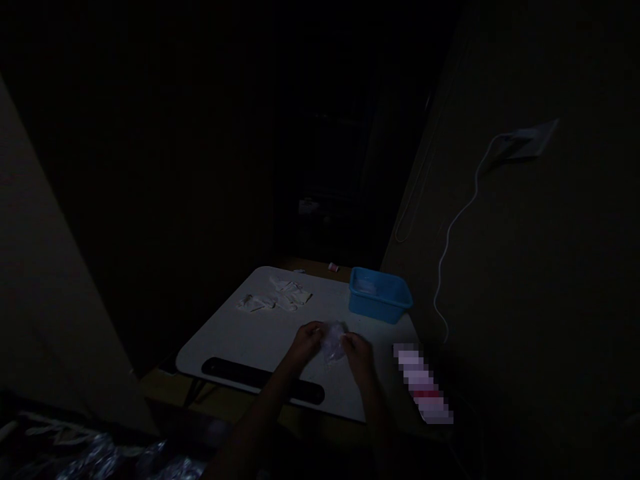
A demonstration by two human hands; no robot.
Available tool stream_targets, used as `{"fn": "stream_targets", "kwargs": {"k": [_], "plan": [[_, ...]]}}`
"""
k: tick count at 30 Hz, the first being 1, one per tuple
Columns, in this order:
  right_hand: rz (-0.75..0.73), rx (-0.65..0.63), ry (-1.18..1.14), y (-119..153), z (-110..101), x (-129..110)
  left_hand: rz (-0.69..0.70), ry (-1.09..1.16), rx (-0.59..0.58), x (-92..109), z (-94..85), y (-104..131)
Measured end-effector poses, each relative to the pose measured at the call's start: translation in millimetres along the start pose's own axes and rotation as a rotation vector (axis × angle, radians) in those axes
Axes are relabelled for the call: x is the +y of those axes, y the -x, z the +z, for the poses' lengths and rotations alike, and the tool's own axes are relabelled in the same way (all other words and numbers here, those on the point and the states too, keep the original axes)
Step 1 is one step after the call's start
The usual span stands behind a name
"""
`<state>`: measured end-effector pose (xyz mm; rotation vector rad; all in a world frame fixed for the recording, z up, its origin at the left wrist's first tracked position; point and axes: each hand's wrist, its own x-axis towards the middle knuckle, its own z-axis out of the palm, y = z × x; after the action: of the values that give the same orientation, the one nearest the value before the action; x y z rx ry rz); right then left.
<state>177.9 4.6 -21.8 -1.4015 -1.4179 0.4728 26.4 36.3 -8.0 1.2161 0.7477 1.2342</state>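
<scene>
A small, thin, pale purplish piece that looks like a clear plastic bag (333, 341) is stretched between my two hands above the white table (225, 340). My left hand (307, 341) pinches its left edge. On the other side, my right hand (357, 348) grips the right edge with closed fingers. The room is very dark, so whether anything lies inside the bag cannot be made out. Beyond my hands, to the right, stands a blue plastic basket (380, 308) with something pale and see-through in it. White crumpled gloves (293, 291) lie on the far left of the table.
A black strip (260, 379) runs along the table's near edge. Right of the table is a lit, pixelated screen (424, 387). A white cable (443, 260) hangs from a wall socket (530, 141). A small red-and-white item (333, 267) sits behind the table.
</scene>
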Motion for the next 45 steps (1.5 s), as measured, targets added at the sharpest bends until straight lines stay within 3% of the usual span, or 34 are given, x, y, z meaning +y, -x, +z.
{"fn": "stream_targets", "kwargs": {"k": [6, 12, 27, 30, 34, 40, 45], "plan": [[-0.05, -0.23, -0.001, 2.9, 0.3, -6.6, 0.028, -0.103, -0.111, 9.3, 1.2, 3.7], [-0.061, -0.18, -0.038, 3.6, -0.3, -8.2, 0.06, -0.155, -0.135, 10.8, 0.3, 4.3], [-0.028, -0.139, -0.067, 3.1, -1.7, -7.3, -0.025, -0.216, -0.193, 5.3, 2.6, 4.3], [-0.029, -0.144, -0.074, 3.7, -1.8, -9.7, 0.011, -0.245, -0.178, 7.1, 2.4, 5.3], [-0.004, -0.109, -0.077, 4.2, -3.0, -12.1, -0.006, -0.257, -0.072, 8.3, 1.1, 6.6], [-0.003, -0.082, -0.061, 3.2, -4.6, -11.5, 0.002, -0.191, -0.04, 8.9, -0.5, 7.4], [0.038, -0.032, -0.103, 3.6, -5.1, -11.4, -0.011, -0.127, 0.054, 4.8, -2.5, 4.8]]}}
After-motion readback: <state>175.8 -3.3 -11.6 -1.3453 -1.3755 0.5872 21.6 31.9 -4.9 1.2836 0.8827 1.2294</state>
